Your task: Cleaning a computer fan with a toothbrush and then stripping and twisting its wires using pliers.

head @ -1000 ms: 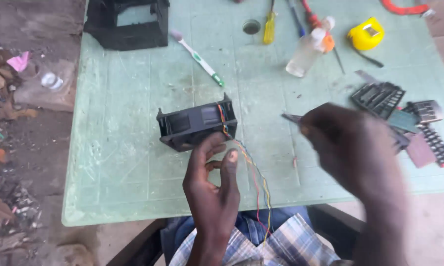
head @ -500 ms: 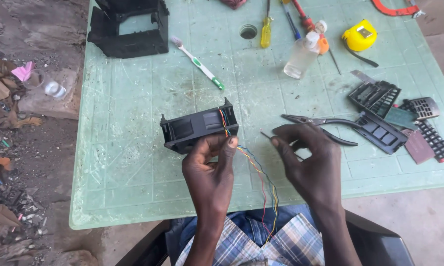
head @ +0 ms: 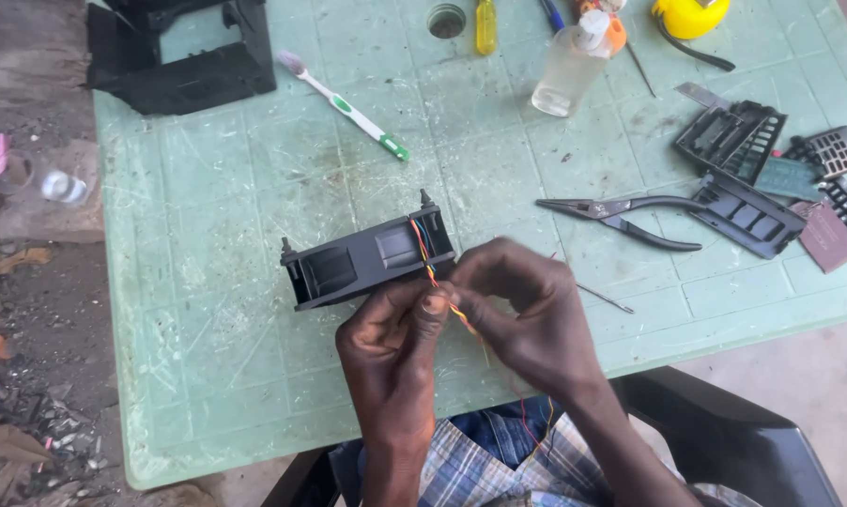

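Observation:
A black plastic fan-like housing (head: 358, 265) lies on its side on the pale green plastic table (head: 217, 338). A bundle of thin coloured wires (head: 426, 258) runs from its right end down toward my lap. My left hand (head: 395, 343) pinches these wires just below the housing. My right hand (head: 527, 310) meets it from the right, fingertips closed on the same wires. Both hands hover just above the table's near edge.
Long-nose pliers (head: 621, 214) lie right of my hands. Black plastic panels and keypad parts (head: 752, 178) sit at the right edge. A toothbrush (head: 344, 101), clear bottle (head: 569, 66), screwdrivers (head: 485, 23), yellow tape measure (head: 688, 14) and a black frame (head: 175, 56) occupy the far side.
My right hand set down the pliers, which now lie on the table, and moved left to join my left hand on the wires.

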